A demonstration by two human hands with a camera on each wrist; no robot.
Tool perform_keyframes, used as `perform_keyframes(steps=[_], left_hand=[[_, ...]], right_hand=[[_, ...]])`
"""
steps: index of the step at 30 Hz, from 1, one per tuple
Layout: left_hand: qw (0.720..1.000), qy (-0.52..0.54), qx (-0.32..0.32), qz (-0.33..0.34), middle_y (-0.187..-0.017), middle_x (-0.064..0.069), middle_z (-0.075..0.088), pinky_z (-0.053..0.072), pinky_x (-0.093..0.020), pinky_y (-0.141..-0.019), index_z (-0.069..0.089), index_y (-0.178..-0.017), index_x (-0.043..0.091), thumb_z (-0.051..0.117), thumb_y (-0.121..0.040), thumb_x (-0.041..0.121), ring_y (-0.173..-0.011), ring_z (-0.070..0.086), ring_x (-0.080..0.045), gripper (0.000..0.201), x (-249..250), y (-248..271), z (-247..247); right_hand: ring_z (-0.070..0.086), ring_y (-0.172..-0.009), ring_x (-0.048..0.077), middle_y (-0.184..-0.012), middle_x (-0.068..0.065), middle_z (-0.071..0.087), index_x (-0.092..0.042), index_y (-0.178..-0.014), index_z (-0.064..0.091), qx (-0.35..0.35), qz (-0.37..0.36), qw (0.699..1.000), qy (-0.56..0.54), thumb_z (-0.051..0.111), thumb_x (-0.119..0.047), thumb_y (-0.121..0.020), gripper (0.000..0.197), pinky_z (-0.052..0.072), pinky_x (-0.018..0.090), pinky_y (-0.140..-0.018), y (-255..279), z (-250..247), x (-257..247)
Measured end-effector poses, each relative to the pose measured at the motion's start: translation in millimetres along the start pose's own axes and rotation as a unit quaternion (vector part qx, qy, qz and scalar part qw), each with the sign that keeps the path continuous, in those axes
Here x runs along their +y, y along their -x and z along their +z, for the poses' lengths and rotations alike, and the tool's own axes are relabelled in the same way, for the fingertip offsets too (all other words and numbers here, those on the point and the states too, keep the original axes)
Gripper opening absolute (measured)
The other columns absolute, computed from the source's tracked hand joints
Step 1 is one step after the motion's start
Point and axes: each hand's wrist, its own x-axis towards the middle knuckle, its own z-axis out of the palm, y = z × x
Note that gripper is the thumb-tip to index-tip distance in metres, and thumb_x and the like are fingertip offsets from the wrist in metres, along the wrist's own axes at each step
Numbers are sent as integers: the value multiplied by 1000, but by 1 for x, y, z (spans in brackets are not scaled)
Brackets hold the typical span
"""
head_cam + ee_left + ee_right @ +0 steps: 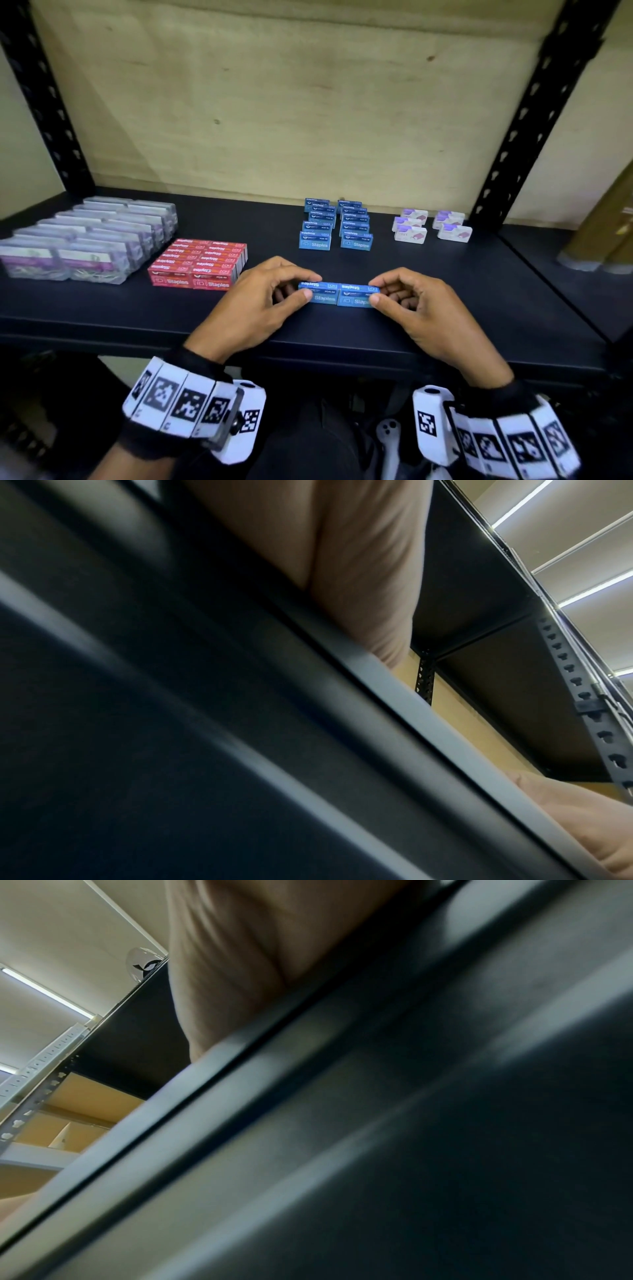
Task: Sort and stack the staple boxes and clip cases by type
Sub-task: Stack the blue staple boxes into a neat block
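Observation:
Two blue staple boxes (339,294) lie end to end near the front of the black shelf (479,294). My left hand (274,298) pinches the left box between thumb and forefinger. The right box's end is pinched the same way by my right hand (404,298). Further back stand two rows of blue staple boxes (335,224). A block of red staple boxes (200,263) sits at the left, with clear clip cases (85,240) beyond it. White and purple boxes (430,226) stand at the back right. Both wrist views show only the shelf's edge and part of a palm.
Black perforated uprights (534,113) frame the shelf at both sides, with a plywood back wall (291,102) behind. A lower neighbouring shelf (565,260) lies to the right. Bare shelf surface runs along the front edge on both sides of my hands.

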Motion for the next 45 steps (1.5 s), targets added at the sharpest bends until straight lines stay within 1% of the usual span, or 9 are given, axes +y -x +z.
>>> perform_keyframes(steps=[12,16,21,26,30,35,38,41,45], left_hand=[[1000,12,1,-13,-92,7,59,51,-27,-73,72,-110,33,68,-91,24,-78,59,-14,22,0,1,-2],[999,21,15,-19,-94,8,57,47,-15,-68,70,-113,32,71,-88,26,-75,61,-9,25,3,1,0],[997,6,30,-73,-111,13,54,51,-19,-77,62,-123,33,64,-88,44,-83,62,0,36,8,-2,-3],[993,-95,-14,-75,-110,14,55,42,-13,-69,62,-120,33,58,-89,52,-82,61,6,37,33,-22,-24],[981,-174,-63,-60,-91,22,65,48,-18,-79,70,-106,30,63,-88,47,-81,62,4,26,65,-57,-56],[934,-314,-159,-51,-109,11,69,41,-20,-85,71,-111,29,65,-90,41,-96,59,-7,25,77,-112,-73],[905,-358,-218,-68,-111,9,68,44,-26,-90,71,-110,29,67,-89,39,-99,58,-11,24,71,-139,-68],[888,-378,-245,-87,-111,6,68,47,-30,-94,70,-110,25,72,-86,37,-103,61,-13,27,61,-158,-58],[868,-405,-268,-103,-114,3,68,48,-32,-94,68,-115,18,75,-85,34,-104,61,-16,35,50,-170,-44]], right_hand=[[62,-73,20,-84,-7,71,-32,-93,72,7,5,1000,20,76,-22,-86,13,53,33,-69,2,1,-5],[61,-74,20,-87,-8,71,-31,-98,71,5,7,1000,19,77,-25,-84,16,52,28,-68,4,1,-7],[68,-88,18,-98,-8,72,-31,-106,67,14,36,999,-1,70,-48,-78,33,55,30,-83,5,-4,-11],[69,-87,6,-100,-15,72,-42,-111,62,-70,34,989,125,57,-70,-73,48,56,33,-85,3,-30,-43],[66,-88,-3,-97,-24,71,-36,-105,67,-113,19,978,173,63,-54,-81,30,53,23,-84,-19,-56,-82],[65,-85,8,-94,-12,71,-28,-106,69,-152,20,950,271,69,-38,-88,20,47,16,-73,-84,-66,-92],[62,-83,9,-101,-10,70,-27,-110,68,-172,45,921,347,69,-37,-90,23,45,24,-73,-120,-62,-80],[57,-83,8,-105,-9,66,-26,-112,67,-193,73,891,403,70,-36,-90,24,40,22,-65,-143,-55,-65],[59,-90,13,-96,-10,64,-25,-106,67,-232,99,868,427,71,-34,-89,20,43,26,-80,-158,-46,-50]])
